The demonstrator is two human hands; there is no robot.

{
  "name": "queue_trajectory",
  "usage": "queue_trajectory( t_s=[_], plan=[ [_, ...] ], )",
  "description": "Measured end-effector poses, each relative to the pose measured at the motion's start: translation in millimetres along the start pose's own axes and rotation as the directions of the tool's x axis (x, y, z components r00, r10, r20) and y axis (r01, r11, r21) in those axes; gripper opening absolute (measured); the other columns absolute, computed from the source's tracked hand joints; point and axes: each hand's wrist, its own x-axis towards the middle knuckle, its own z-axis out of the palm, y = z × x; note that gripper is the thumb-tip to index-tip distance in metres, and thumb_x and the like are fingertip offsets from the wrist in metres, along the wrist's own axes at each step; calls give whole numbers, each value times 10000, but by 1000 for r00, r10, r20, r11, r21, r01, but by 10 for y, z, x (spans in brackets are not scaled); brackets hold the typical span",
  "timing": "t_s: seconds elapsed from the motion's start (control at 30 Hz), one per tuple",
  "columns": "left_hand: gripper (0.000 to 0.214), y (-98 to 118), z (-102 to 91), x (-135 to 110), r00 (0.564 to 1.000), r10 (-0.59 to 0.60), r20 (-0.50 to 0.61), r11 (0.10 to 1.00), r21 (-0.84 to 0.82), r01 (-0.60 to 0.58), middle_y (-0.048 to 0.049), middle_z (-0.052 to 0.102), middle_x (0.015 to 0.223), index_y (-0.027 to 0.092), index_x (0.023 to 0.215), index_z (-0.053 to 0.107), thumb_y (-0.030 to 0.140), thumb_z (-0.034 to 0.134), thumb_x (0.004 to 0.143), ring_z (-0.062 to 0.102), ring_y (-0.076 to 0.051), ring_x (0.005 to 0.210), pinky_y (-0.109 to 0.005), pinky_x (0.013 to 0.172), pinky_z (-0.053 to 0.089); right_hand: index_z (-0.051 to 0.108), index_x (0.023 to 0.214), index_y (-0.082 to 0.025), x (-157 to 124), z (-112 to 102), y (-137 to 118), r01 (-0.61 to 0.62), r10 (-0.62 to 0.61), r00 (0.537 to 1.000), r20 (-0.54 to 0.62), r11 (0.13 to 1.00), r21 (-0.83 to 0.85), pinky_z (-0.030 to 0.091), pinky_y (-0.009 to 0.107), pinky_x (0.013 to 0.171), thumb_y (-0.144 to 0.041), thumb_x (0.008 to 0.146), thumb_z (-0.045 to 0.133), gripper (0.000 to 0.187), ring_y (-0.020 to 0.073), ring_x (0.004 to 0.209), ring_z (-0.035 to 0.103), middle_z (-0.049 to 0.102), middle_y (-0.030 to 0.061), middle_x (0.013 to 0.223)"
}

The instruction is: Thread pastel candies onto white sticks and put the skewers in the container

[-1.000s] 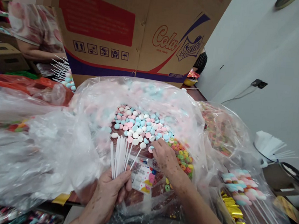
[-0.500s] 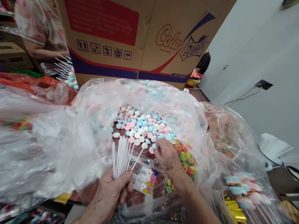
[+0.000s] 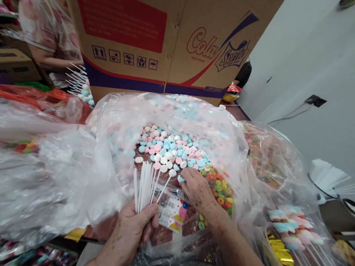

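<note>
Head view: L hand (image 3: 135, 227) at the table's (image 3: 101, 229) near edge, fingers wrapped round a bundle of white sticks (image 3: 144, 187), thumb pressed across the front; the lower ends are hidden in the fist. One leans right, tip meeting a white candy (image 3: 172, 173); can't tell if it's fixed on or just in line w/ it. R hand (image 3: 198, 190) is nr the table's middle, fingers bent & close together, tips at a pale blue candy (image 3: 181, 178). Thumb's hidden, so I can't tell whether they pinch it. Pink, blue & white candies (image 3: 169, 147) lie scattered beyond both hands, toward the far edge, many blurred under a clear plastic bag (image 3: 112, 110). Ring candies (image 3: 220, 188), orange, yellow & green, lie just right of R hand, partly covered by its wrist. Printed packet (image 3: 169, 209) lies betw. the hands, print too small for me to read. Tall carton (image 3: 129, 19) toward the far edge, top cut off, blocks part of a co-worker (image 3: 46, 24), whose hands are hidden.
</note>
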Motion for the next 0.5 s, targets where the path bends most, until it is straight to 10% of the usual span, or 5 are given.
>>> queue_trajectory(
  t_s=[0.23, 0.37, 0.43, 0.5],
  plan=[
    [354, 34, 26, 2, 1000, 0, -3, 1000, 14, 0, 47, 579, 447, 156, 690, 626, 478, 770, 674, 338, -19, 273, -133, 307, 195, 578, 947, -189, -12, 42, -36, 94, -93, 995, 29, 995, -30, 482, 329, 854, -9, 901, 464, 218, 230, 953, 576, 646, 97, 992],
    [340, 36, 34, -3, 1000, 15, -5, 998, 57, -15, 38, 596, 459, 156, 689, 630, 468, 766, 672, 358, -25, 272, -139, 309, 206, 590, 886, -199, 40, 40, -17, -105, 112, 994, -18, 968, 229, 496, 339, 821, -30, 837, 513, 192, 220, 892, 603, 663, 68, 907],
    [328, 36, 37, -9, 1000, 0, 0, 996, 84, 0, 37, 592, 448, 157, 681, 629, 458, 758, 673, 352, -25, 269, -143, 316, 209, 612, 898, -198, 61, -4, -4, -294, 358, 934, -2, 770, 566, 500, 326, 737, -124, 820, 573, 115, 200, 788, 614, 661, 31, 822],
    [317, 40, 44, -16, 1000, -28, 8, 994, 109, 27, 36, 587, 438, 161, 658, 619, 454, 737, 684, 341, -23, 269, -146, 326, 217, 628, 879, -193, 69, -87, -6, -371, 537, 834, 126, 377, 849, 488, 303, 659, -248, 785, 660, 114, 172, 683, 607, 653, 1, 745]
  ],
)
